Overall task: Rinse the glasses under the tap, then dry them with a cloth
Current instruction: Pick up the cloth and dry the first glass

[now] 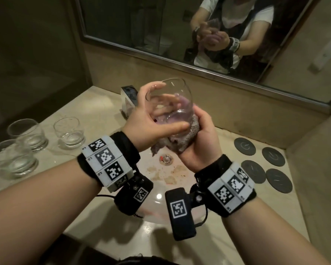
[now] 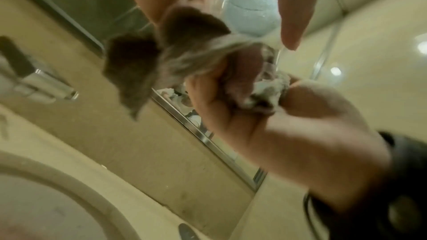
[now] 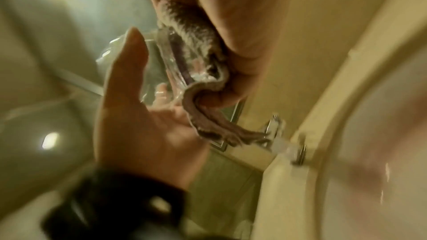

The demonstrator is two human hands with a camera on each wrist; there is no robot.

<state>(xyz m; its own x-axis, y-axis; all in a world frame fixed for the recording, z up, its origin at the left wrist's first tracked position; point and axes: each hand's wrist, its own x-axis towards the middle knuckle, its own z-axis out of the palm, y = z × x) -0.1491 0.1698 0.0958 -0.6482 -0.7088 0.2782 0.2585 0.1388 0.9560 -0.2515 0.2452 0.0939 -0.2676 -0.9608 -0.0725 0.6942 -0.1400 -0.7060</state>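
Note:
A clear stemless glass [image 1: 172, 96] is tilted above the sink, its mouth toward the upper left. My left hand [image 1: 141, 121] grips its bowl, thumb along the near side and fingers showing through the far side. My right hand [image 1: 201, 134] holds a grey-purple cloth [image 1: 182, 144] bunched round the glass's base. From the left wrist, the cloth [image 2: 161, 57] hangs from my right hand [image 2: 242, 109] below the glass [image 2: 251, 15]. In the right wrist view the cloth [image 3: 196, 57] presses on the glass [image 3: 159, 65], and my left hand [image 3: 138, 109] is behind it.
Three more glasses [image 1: 27, 133], [image 1: 69, 131], [image 1: 11, 159] stand upright on the counter at the left. Several dark round coasters [image 1: 245, 146] lie at the right. The stained basin [image 1: 161, 188] with its drain [image 1: 166, 158] is below my hands. The tap [image 2: 44, 87] and a mirror [image 1: 180, 25] are behind.

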